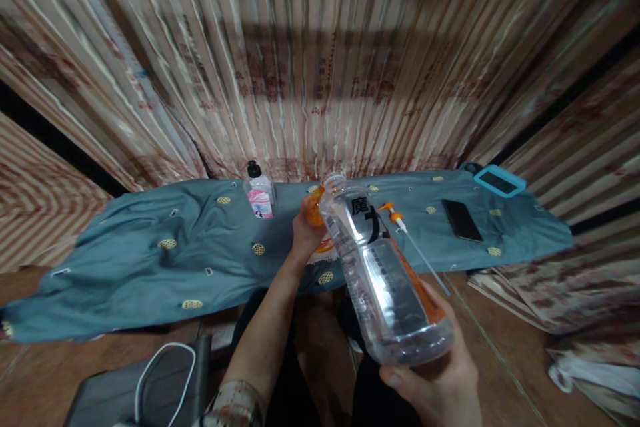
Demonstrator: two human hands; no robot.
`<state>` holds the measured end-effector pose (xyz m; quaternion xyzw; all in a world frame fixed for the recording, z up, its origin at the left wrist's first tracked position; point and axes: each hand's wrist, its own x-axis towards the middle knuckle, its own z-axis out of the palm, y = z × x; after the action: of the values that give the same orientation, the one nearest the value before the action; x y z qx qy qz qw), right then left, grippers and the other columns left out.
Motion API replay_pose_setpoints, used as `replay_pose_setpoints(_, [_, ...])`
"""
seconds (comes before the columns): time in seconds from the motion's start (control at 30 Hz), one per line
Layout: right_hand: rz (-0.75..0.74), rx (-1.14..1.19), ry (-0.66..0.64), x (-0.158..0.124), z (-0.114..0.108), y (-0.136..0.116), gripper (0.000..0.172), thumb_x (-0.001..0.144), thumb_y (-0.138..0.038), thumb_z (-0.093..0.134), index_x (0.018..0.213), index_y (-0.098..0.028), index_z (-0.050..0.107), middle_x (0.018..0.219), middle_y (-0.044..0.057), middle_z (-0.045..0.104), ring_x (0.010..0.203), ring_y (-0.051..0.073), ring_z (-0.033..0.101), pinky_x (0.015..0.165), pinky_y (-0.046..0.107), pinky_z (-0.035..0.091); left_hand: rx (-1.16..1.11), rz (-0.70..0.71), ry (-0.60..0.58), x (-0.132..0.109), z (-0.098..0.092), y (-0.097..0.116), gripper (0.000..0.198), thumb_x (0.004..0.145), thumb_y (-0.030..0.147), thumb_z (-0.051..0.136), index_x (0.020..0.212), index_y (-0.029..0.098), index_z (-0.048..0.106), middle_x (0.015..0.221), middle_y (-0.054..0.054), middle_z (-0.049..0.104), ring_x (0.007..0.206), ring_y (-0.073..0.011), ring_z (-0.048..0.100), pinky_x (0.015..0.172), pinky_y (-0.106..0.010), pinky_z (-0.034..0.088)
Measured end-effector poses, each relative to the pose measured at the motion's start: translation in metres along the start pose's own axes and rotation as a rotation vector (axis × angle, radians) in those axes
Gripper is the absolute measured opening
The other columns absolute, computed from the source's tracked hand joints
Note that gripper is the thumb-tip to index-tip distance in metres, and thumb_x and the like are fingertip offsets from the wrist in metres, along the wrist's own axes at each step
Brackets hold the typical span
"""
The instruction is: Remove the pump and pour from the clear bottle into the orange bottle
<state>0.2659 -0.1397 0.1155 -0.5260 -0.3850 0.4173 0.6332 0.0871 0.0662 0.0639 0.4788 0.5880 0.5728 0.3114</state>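
My right hand (443, 380) grips a large clear plastic bottle (353, 267) near its base. The bottle is tilted, with its open mouth up and to the left, and bears a silver, black and orange label. My left hand (306, 233) is wrapped round an orange bottle (315, 205), mostly hidden behind the clear bottle's neck. Whether the two mouths touch, I cannot tell. Just right of the clear bottle lies an orange and white pump head (397, 217) with a long thin tube. A pink-labelled clear bottle with a black cap (260, 195) stands left of my hands.
A grey-green patterned cloth (125, 240) covers the long low surface. On its right lie a black phone (461, 220) and a blue-framed device (500, 181). Striped curtains (320, 67) hang behind. A dark box (145, 380) with a white cable sits at lower left.
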Motion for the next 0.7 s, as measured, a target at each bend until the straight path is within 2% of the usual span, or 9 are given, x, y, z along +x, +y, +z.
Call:
replay_pose_setpoints(0.13, [0.006, -0.013, -0.016, 0.001, -0.003, 0.002, 0.104, 0.055, -0.062, 0.113, 0.143, -0.026, 0.070, 0.130, 0.010, 0.085, 0.116, 0.029, 0.085, 0.093, 0.030, 0.068, 0.001, 0.028, 0.004, 0.001, 0.001, -0.003, 0.042, 0.074, 0.018, 0.090, 0.108, 0.026, 0.068, 0.103, -0.003, 0.084, 0.097, -0.0274, 0.081, 0.088, -0.037, 0.067])
replay_pose_setpoints(0.27, [0.008, -0.009, -0.019, 0.000, -0.004, 0.004, 0.107, 0.055, -0.063, 0.113, 0.144, -0.025, 0.069, 0.130, 0.011, 0.085, 0.114, 0.030, 0.085, 0.091, 0.030, 0.068, 0.016, -0.011, 0.013, 0.001, 0.002, -0.002, 0.041, 0.073, 0.016, 0.089, 0.107, 0.026, 0.067, 0.100, -0.002, 0.084, 0.095, -0.0262, 0.081, 0.089, -0.036, 0.066])
replay_pose_setpoints(0.37, [0.007, 0.011, -0.017, -0.001, -0.001, 0.001, 0.103, 0.056, -0.061, 0.113, 0.142, -0.026, 0.070, 0.128, 0.009, 0.086, 0.109, 0.028, 0.086, 0.088, 0.028, 0.068, 0.020, -0.032, 0.018, 0.001, 0.002, 0.000, 0.038, 0.074, 0.016, 0.089, 0.105, 0.025, 0.067, 0.099, -0.002, 0.083, 0.095, -0.0261, 0.081, 0.090, -0.036, 0.066])
replay_pose_setpoints(0.53, [0.047, 0.072, 0.049, -0.001, 0.008, -0.006, 0.108, 0.045, -0.058, 0.117, 0.139, -0.027, 0.073, 0.128, 0.006, 0.087, 0.112, 0.021, 0.085, 0.092, 0.018, 0.064, 0.001, 0.007, 0.005, 0.000, 0.000, -0.001, 0.039, 0.074, 0.017, 0.088, 0.107, 0.024, 0.068, 0.102, -0.004, 0.083, 0.094, -0.0265, 0.081, 0.089, -0.038, 0.067])
replay_pose_setpoints(0.7, [0.035, 0.064, 0.036, -0.001, 0.007, -0.006, 0.104, 0.048, -0.057, 0.116, 0.138, -0.027, 0.074, 0.127, 0.005, 0.087, 0.110, 0.022, 0.086, 0.089, 0.019, 0.065, -0.016, 0.029, -0.004, 0.001, 0.000, -0.006, 0.043, 0.074, 0.019, 0.089, 0.113, 0.024, 0.069, 0.106, -0.004, 0.085, 0.097, -0.0273, 0.081, 0.092, -0.040, 0.067])
